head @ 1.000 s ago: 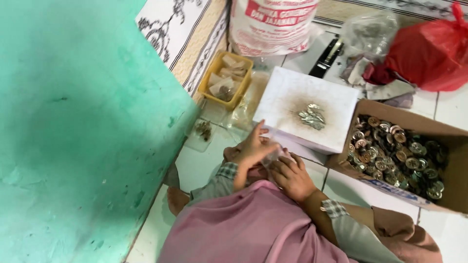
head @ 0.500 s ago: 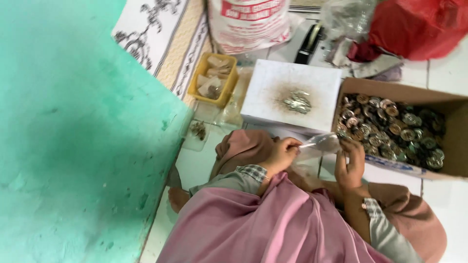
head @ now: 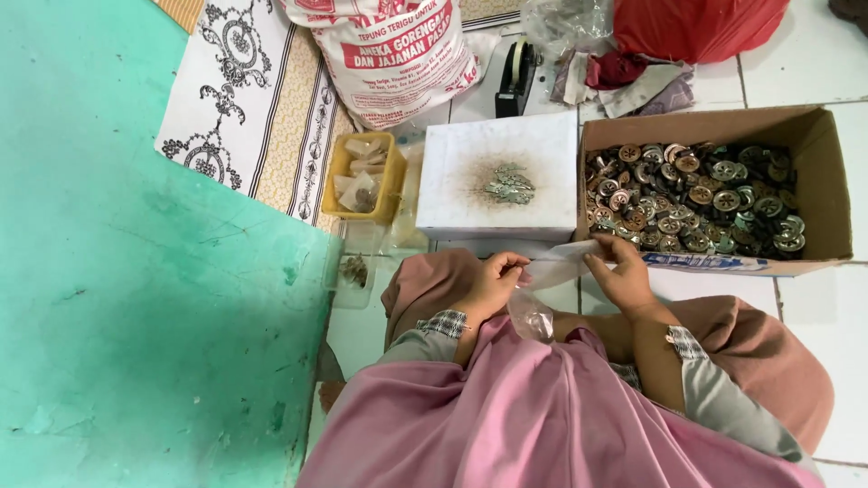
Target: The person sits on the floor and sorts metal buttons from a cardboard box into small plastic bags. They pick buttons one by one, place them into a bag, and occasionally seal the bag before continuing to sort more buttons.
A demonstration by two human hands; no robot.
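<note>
Clear plastic bag (head: 542, 285), pinched between left hand (head: 493, 287), right hand (head: 622, 276)

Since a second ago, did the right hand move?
Yes. The right hand went sideways from the white box toward the cardboard box of metal bits, now holding one end of a clear bag.

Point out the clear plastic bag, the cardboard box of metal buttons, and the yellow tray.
clear plastic bag (head: 553, 271), head view, on its upper part stretched between the hands
cardboard box (head: 818, 145), head view, on its right wall
yellow tray (head: 340, 163), head view, on its left rim
</note>
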